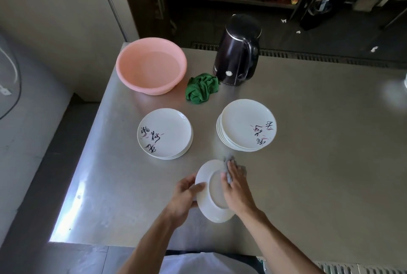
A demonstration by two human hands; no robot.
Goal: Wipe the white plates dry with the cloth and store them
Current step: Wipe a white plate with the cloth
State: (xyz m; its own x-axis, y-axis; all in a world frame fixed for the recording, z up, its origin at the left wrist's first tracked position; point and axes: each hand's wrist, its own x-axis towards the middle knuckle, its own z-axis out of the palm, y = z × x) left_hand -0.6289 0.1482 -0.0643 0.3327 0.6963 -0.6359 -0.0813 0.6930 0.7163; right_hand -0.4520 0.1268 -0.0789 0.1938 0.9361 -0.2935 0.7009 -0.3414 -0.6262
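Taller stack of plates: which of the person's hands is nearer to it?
Right. The right hand, pressing a grey cloth on the held plate, is just before the stack; the left hand grips the plate's other edge, farther off.

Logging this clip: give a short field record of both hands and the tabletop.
left hand: grips the rim of a tilted white round plate
right hand: presses a crumpled grey cloth on that plate's underside
plate stacks: left stack and right stack of white painted plates
also on steel table: pink plastic basin, crumpled green cloth, dark electric kettle
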